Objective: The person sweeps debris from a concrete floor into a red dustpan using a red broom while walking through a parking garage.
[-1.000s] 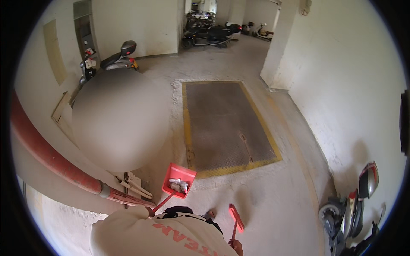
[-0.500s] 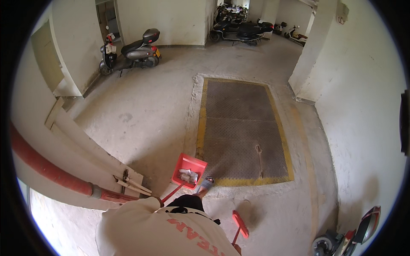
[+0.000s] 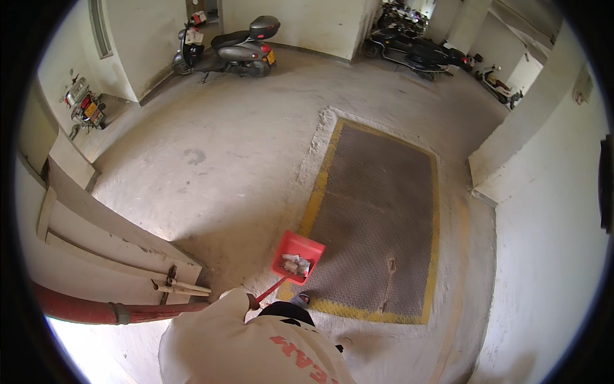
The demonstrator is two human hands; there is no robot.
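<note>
A red dustpan (image 3: 286,246) with a long red handle is held out low in front of me, tilted so that its inside shows. Crumpled pale litter (image 3: 295,265) lies in the pan. My left hand (image 3: 252,303), partly covered by my light sleeve, is closed around the handle. The pan hangs over the left yellow edge of a metal floor plate (image 3: 377,205). My right hand is out of the picture, as is the broom seen earlier.
A grey scooter (image 3: 236,52) stands by the far wall, a dark motorbike (image 3: 412,52) farther right, another motorbike (image 3: 86,105) at left. A red pipe (image 3: 77,304) and thin pale pipes (image 3: 185,288) run close on my left. A white wall (image 3: 550,237) flanks the right.
The view has turned left and moved forward, bringing the left motorbike in. The dustpan stays in my left hand. The red broom and my right hand have left the picture at the bottom.
</note>
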